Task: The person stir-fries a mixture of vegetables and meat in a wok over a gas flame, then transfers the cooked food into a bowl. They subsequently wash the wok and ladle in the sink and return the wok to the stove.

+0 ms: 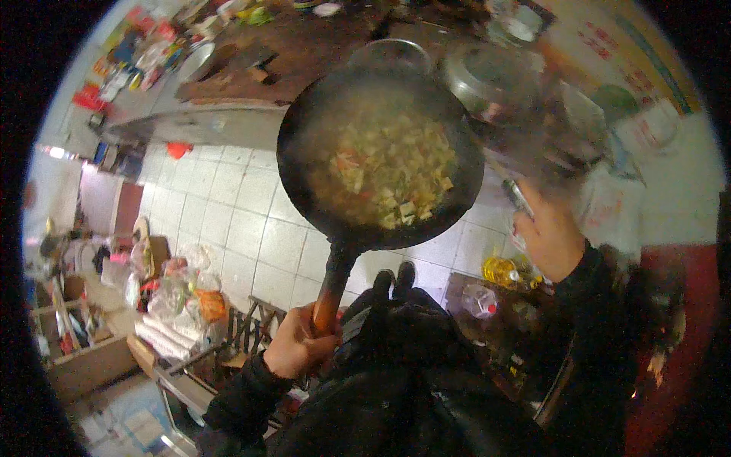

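Note:
My left hand (302, 343) is closed around the wooden handle (327, 303) of a dark wok (302, 194). The wok is held up over the tiled floor, in front of my body. Inside it lies steaming chopped food (394, 165), pale yellow-green pieces with a few reddish bits. To the right of the wok, my right hand (551, 234) grips the handle of a utensil (518, 197). Its shaft runs toward the wok's right rim, and its far end cannot be made out.
Beyond the wok stands a brown worktop (234, 74) with a lidded metal pot (480, 74). Yellow oil bottles (499, 269) and a clear plastic jug (478, 301) stand by my right leg. At left are bagged goods (177, 297) and a folding wooden rack (257, 320). White tiles (228, 200) cover the floor.

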